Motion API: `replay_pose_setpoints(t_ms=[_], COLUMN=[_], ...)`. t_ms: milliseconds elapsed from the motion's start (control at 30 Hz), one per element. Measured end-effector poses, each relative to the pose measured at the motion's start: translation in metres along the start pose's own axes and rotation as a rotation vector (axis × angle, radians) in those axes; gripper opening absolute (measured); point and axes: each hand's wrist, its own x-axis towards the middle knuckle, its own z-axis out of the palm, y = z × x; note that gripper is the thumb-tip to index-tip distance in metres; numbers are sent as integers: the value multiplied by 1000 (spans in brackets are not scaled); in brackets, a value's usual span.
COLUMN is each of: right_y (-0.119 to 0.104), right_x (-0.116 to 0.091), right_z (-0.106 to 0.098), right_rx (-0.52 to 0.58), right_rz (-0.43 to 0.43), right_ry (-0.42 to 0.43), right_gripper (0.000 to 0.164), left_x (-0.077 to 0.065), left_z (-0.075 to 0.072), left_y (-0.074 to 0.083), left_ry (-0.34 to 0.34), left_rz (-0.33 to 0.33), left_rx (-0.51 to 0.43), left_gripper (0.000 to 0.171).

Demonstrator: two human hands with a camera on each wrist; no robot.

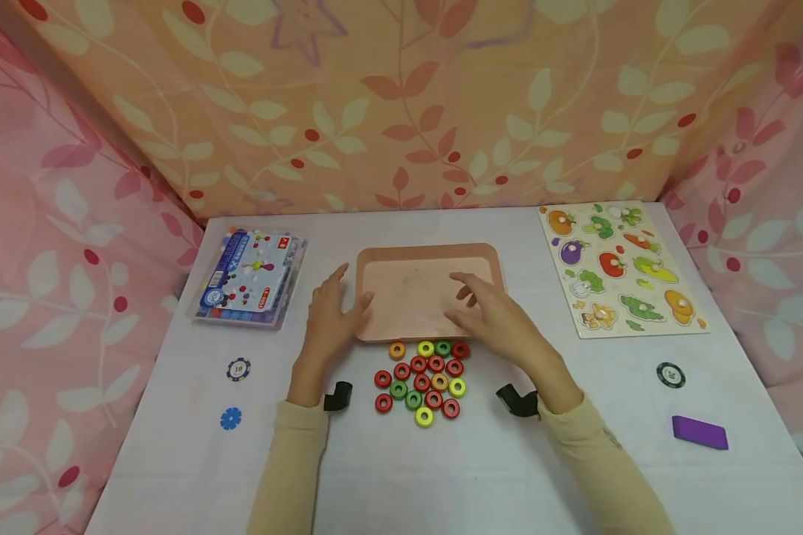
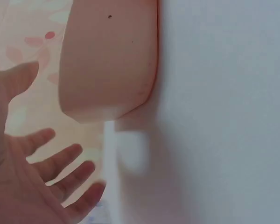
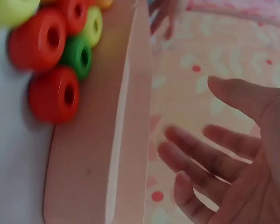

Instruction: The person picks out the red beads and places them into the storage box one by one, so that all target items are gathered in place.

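A shallow peach-coloured tray (image 1: 408,305) lies in the middle of the table. My left hand (image 1: 330,319) hovers at its left side, fingers spread and holding nothing; in the left wrist view that hand (image 2: 35,186) is apart from the tray's corner (image 2: 109,70). Over the tray's right part is my right hand (image 1: 505,323), with loosely bent fingers and nothing in its grasp. Against the tray's near edge several small rings in red, green, yellow and orange lie in a cluster. The right wrist view shows a red ring (image 3: 44,95) touching the tray wall (image 3: 84,172).
At the back left sits a clear plastic box (image 1: 250,275) with a printed label. A vegetable puzzle board (image 1: 622,271) lies back right. Poker chips (image 1: 238,369) and a blue disc (image 1: 230,418) are left; a dark chip (image 1: 671,375) and purple block (image 1: 700,432) are right.
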Motion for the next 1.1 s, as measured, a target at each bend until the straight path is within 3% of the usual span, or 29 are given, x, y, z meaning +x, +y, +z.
replay_pose_setpoints(t_ms=[133, 267, 367, 567, 867, 1000, 1100], right_y=[-10, -13, -12, -7, -5, -5, -6], right_x=[-4, -6, -7, -9, -9, -9, -7], right_z=[4, 14, 25, 47, 63, 65, 62], right_rx=[99, 146, 172, 82, -49, -30, 62], right_rz=[-23, -92, -132, -124, -133, -139, -136], right_ry=[-91, -169, -245, -349, -294, -290, -289], right_gripper=[52, 46, 39, 30, 28, 27, 27], left_x=[3, 6, 7, 6, 6, 5, 5], left_z=[-1, -3, -4, -4, -3, -3, -3], left_y=[-11, -20, -22, -23, -28, -29, -29], left_ry=[-43, -63, -70, -95, -123, -134, -133], left_rz=[-114, -176, -209, -193, -140, -152, -164], left_rx=[-268, -420, -478, -520, -516, -501, -505], left_gripper=[66, 55, 49, 44, 44, 46, 46])
